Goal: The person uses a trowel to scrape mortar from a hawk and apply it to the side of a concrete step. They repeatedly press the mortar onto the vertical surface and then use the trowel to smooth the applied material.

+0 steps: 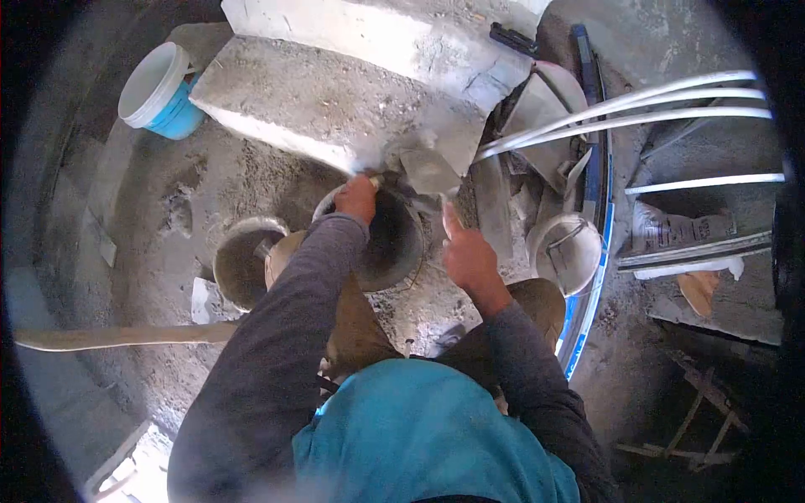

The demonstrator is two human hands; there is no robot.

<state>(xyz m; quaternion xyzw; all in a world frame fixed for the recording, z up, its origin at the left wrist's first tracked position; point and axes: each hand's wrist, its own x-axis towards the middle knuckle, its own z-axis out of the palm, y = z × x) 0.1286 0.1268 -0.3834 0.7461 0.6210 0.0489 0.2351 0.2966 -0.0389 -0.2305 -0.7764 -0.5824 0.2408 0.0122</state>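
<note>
My right hand [472, 258] is closed round the handle of a trowel [430, 172], whose flat grey blade is near the lower edge of a concrete step [335, 92]. My left hand [356, 199] is closed at the rim of a dark round bucket [394, 239], on a small light-coloured handle; the tool's far end is blurred and cannot be made out. The bucket stands between my knees, below the step.
A second bucket [243, 261] stands at the left, a white and blue pail [159, 90] at the upper left. Pale pipes [671, 105] reach in from the right above a whitish bucket [566, 251] and a blue level [591, 168]. A wooden handle [126, 337] lies left.
</note>
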